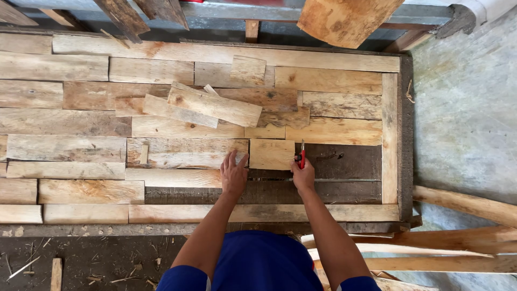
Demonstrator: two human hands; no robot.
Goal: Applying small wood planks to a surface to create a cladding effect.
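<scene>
A small square wood piece [272, 153] lies in a panel of fitted pale boards [70, 148]. My left hand [233, 172] rests flat with fingers spread on the long board just left of that piece. My right hand [303, 173] is closed around a thin red marking tool [302, 154], its tip held upright against the right edge of the square piece. To the right of the piece the dark base [344, 161] of the panel shows where no boards lie.
Loose planks [215, 105] lie stacked askew on the panel above my hands. A frame board [389, 134] runs down the right edge. Long pale timbers [463, 237] lie at the lower right, a concrete floor [468, 108] beyond, and a plank [344, 19] leans at the top.
</scene>
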